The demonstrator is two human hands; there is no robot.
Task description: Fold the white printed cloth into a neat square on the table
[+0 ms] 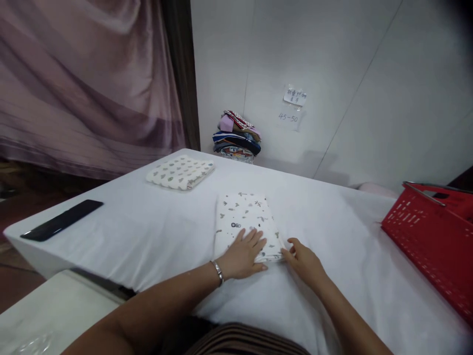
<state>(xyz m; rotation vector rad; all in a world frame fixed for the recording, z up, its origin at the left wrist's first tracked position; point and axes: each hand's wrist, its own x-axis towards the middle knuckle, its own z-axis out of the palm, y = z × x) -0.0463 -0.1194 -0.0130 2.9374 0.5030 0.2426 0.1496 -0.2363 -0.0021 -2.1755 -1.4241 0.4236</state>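
Note:
A folded white cloth [240,209] printed with small grey and brown figures lies on the white-covered table in front of me. My left hand [244,254] rests flat on its near part, fingers stretched out and palm down. At the cloth's near right corner, my right hand [301,259] has its thumb and fingers curled in on the edge in a pinch. Part of the near edge is hidden under my left hand. Farther back to the left lies a second folded cloth [179,171], white with a green-grey pattern.
A dark flat phone-like object [62,220] lies near the table's left edge. To the right stands a red plastic basket [432,241] with a metal handle. Several folded fabrics [238,138] are stacked beyond the table by the wall. A pale surface [55,315] sits lower left.

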